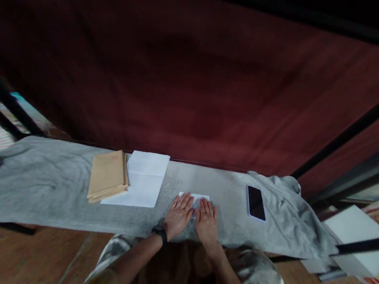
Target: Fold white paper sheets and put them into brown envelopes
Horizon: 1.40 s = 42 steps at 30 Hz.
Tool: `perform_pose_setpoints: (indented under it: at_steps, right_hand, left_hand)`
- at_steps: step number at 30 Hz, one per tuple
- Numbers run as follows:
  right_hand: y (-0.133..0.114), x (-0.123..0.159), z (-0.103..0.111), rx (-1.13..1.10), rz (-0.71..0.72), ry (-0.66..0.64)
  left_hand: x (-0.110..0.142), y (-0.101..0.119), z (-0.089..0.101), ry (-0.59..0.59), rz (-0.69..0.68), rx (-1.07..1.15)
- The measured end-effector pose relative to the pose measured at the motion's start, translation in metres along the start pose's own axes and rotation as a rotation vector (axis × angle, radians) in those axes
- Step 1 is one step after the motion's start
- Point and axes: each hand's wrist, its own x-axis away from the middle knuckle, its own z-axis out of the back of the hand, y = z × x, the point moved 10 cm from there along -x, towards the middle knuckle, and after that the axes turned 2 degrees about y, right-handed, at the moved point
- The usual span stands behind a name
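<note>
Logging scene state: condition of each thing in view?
Left hand: open, palm down on small paper
Right hand: same
Small paper: mostly covered
Large sheet: unfolded, creased across
Brown papers: stacked
Phone: face up, screen dark
Grey cloth: spread, rumpled at ends
Watch: on left wrist

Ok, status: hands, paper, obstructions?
Left hand, right hand flat on small white paper. Paper partly covered, on gray cloth. Smartphone apart, to the right.

On that person's head, one camera faces forward and down: bench near, toward six o'clock; red backdrop farther, at twelve.
</note>
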Motion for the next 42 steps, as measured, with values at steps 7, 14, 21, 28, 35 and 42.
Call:
perform_pose_setpoints:
  at_steps: [7,14,21,28,35,42]
  right_hand:
    - [-0.004,-0.007,-0.006,0.01,0.018,-0.048]
    - [0.014,-0.001,-0.001,0.028,-0.055,0.057]
    - [0.018,0.003,0.001,0.043,-0.078,0.146]
    - [0.017,0.004,0.001,0.038,-0.11,0.169]
    - [0.025,-0.003,0.005,0.042,-0.161,0.016]
    - [0.033,-0.002,0.003,0.006,-0.21,-0.156]
  left_hand:
    - [-0.003,0.0,-0.001,0.007,-0.011,-0.016]
    - [0.012,-0.031,0.011,0.064,0.074,-0.013]
    - [0.024,-0.047,0.02,0.053,0.166,-0.015]
    - [0.038,-0.023,0.015,0.092,0.12,0.025]
    - [0.025,-0.044,0.019,0.013,0.344,0.232]
    - [-0.023,-0.08,0.023,0.013,0.542,0.425]
